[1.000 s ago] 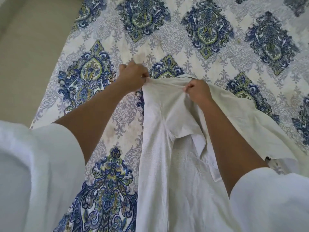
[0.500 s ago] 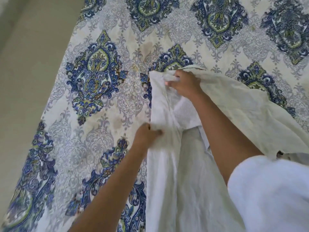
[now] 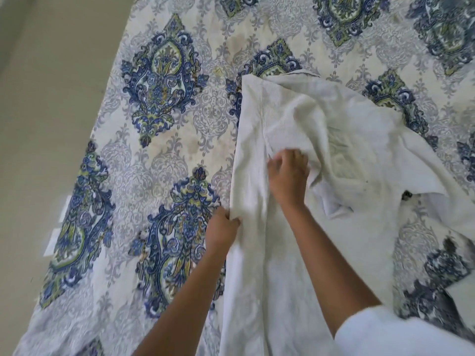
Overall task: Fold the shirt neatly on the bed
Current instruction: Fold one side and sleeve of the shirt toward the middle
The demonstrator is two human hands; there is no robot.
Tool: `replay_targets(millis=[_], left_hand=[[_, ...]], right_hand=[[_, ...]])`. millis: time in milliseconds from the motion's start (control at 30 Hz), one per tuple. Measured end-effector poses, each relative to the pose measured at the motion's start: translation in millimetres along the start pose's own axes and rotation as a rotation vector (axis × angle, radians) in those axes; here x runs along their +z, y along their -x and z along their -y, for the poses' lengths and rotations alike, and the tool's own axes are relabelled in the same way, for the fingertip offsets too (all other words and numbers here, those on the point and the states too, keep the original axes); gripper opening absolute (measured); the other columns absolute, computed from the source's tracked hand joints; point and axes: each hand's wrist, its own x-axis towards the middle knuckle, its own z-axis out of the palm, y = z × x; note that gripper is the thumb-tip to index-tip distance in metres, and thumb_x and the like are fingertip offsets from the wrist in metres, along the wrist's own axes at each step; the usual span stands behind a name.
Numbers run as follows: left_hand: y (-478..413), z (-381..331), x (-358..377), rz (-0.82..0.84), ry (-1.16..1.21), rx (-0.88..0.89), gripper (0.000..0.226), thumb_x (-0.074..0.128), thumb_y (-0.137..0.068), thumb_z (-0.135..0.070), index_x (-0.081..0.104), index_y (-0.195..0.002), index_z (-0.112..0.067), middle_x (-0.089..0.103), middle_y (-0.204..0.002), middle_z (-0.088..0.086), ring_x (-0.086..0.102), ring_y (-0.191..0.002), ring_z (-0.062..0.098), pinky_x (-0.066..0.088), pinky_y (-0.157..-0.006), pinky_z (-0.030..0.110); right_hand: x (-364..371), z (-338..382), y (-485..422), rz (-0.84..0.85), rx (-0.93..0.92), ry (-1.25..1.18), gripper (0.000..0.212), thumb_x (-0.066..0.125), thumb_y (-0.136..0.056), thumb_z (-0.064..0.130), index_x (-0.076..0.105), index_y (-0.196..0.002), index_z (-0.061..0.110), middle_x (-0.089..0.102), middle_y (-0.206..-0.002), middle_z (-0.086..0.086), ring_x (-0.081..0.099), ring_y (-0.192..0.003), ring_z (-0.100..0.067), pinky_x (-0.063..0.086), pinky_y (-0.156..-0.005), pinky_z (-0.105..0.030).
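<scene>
— While the white shirt point(image 3: 280, 283) lies stretched on the bed point(image 3: 210, 116), where are the hands?
— The left hand point(image 3: 222, 228) pinches its soft left edge between curled fingers. The right hand point(image 3: 289, 176) rests on the wrinkled cloth beside a stitched seam; it is blurred, so I cannot tell if it grasps.
— And the bed?
— Flat, printed with blue and green pointed medallions.

Down slides the left hand point(image 3: 222, 229) along the shirt point(image 3: 270, 278), from its top corner to a pinch far lower on the left edge, while the right hand point(image 3: 289, 178) quits the top hem and lands mid-shirt, blurred.
</scene>
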Motion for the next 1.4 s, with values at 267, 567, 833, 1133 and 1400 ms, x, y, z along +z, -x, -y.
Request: replay_targets(millis=[267, 567, 833, 1133, 1400], left_hand=[[59, 90, 5, 0.037, 0.089, -0.095, 0.015, 0.055, -0.089, -0.008, 0.057, -0.075, -0.010, 0.056, -0.061, 0.007, 0.050, -0.053, 0.022, 0.045, -0.054, 0.029], [124, 161, 24, 0.201, 0.163, -0.136, 0.008, 0.061, -0.087, -0.005, 0.060, -0.080, -0.008, 0.058, -0.069, 0.008, 0.049, -0.055, 0.016, 0.040, -0.048, 0.021], [155, 204, 38, 0.223, 0.096, -0.158, 0.012, 0.059, -0.085, 0.000, 0.065, -0.095, -0.003, 0.062, -0.079, 0.011, 0.058, -0.072, 0.023, 0.052, -0.068, 0.036], [181, 197, 47, -0.079, -0.380, 0.044, 0.017, 0.049, -0.089, -0.013, 0.049, -0.104, -0.006, 0.057, -0.109, 0.010, 0.055, -0.105, 0.027, 0.047, -0.089, 0.038], [160, 188, 62, 0.072, -1.093, 0.681, 0.058, 0.020, -0.101, -0.028, -0.012, -0.148, -0.017, -0.022, -0.155, -0.001, -0.016, -0.144, 0.016, -0.003, -0.117, 0.040]], right_hand=[[-7, -13, 121, 0.682, 0.518, -0.173, 0.019, 0.058, -0.086, 0.022, 0.046, -0.092, 0.008, 0.053, -0.085, -0.004, 0.054, -0.084, -0.026, 0.038, -0.068, -0.030], [-20, -35, 191, 1.183, 0.712, -0.065, 0.019, 0.072, -0.072, 0.000, 0.063, -0.086, -0.007, 0.067, -0.085, -0.022, 0.068, -0.080, -0.034, 0.054, -0.087, -0.048], [-36, -50, 260, 1.139, 0.790, 0.036, 0.012, 0.068, -0.077, 0.002, 0.059, -0.073, -0.005, 0.059, -0.066, -0.015, 0.064, -0.072, -0.030, 0.055, -0.084, -0.040], [-60, -41, 298, 0.928, 0.733, 0.054, 0.021, 0.064, -0.083, 0.022, 0.053, -0.088, 0.005, 0.066, -0.092, -0.013, 0.064, -0.080, -0.028, 0.048, -0.067, -0.030], [-62, -45, 309, 0.696, 0.260, -0.147, 0.023, 0.043, -0.093, 0.010, 0.063, -0.104, 0.014, 0.066, -0.108, -0.002, 0.060, -0.096, -0.019, 0.046, -0.080, -0.030]])
